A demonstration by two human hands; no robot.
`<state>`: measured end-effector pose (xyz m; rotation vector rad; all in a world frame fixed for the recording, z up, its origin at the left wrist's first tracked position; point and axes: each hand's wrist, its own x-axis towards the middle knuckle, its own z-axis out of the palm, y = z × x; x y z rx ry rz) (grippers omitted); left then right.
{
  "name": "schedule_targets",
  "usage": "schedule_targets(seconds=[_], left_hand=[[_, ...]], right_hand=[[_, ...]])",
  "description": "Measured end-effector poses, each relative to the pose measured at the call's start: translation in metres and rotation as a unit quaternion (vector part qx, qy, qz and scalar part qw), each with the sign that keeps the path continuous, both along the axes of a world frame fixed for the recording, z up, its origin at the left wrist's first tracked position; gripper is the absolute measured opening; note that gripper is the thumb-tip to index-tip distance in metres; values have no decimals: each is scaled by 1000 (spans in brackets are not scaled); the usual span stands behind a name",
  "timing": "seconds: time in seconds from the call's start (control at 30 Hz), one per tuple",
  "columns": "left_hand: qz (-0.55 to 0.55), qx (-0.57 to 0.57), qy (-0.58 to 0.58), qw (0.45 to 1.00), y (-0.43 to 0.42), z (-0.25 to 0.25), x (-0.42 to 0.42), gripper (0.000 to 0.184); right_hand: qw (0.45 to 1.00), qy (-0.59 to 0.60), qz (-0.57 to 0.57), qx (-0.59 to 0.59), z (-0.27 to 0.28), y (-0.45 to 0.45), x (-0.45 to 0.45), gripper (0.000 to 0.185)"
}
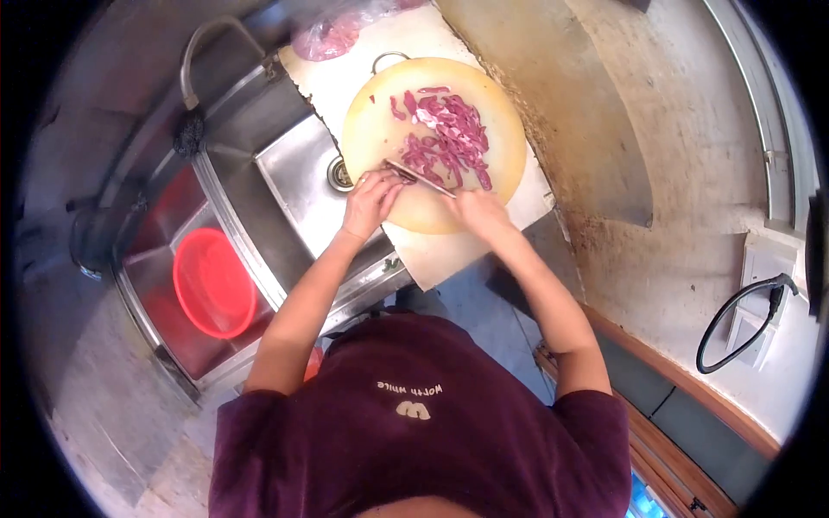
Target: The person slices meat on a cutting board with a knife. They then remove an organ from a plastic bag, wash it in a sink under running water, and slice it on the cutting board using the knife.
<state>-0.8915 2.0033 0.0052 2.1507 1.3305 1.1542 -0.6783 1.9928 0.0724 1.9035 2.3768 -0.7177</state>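
A round, yellowish cutting board [367,121] lies on a pale sheet, and cut strips of raw meat [453,129] are heaped over its middle and right. My right hand [482,213] is closed round the handle of a knife [423,179], whose blade points left across the board. At the blade's left end, my left hand [373,198] presses with bent fingers on a small dark piece of meat [402,173]. Most of that piece is hidden by the fingers and the blade.
Left of the board is a steel sink [298,168] with a drain and a curved faucet [211,30]. A red basin [216,283] sits in the further left compartment. Behind the board lies a plastic bag of meat [328,36]. A stained wall [682,173] borders the right side.
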Motion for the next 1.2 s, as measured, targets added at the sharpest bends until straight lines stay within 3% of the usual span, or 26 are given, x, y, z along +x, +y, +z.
schedule_targets(seconds=[0.17,0.4,0.6,0.77,0.87,0.9,1.0,1.07,1.2], left_hand=[[4,0,26,1000,-3,-2,-1,14],[2,-17,61,998,-3,-13,-5,14],[-22,10,23,999,-4,2,-4,15],[-17,11,29,999,-6,-2,-6,15],[-12,1,45,999,-10,-4,-9,15],[-7,-3,40,999,-10,-4,-9,15],[-3,-9,40,999,-10,-5,-7,15],[-4,-1,53,999,-9,-11,-8,15],[-22,-8,55,998,-9,-6,-9,16]], right_hand=[[996,-61,55,-17,33,-11,-1,35],[993,52,103,20,0,36,-66,20],[996,78,19,32,-17,12,-28,33],[998,-28,42,27,13,-10,9,35],[998,-45,51,-6,30,-22,-6,38],[998,4,42,37,32,-21,-11,34],[997,33,63,17,-2,5,-38,29],[994,29,76,-72,6,35,-72,35],[997,54,25,-44,12,34,-67,38]])
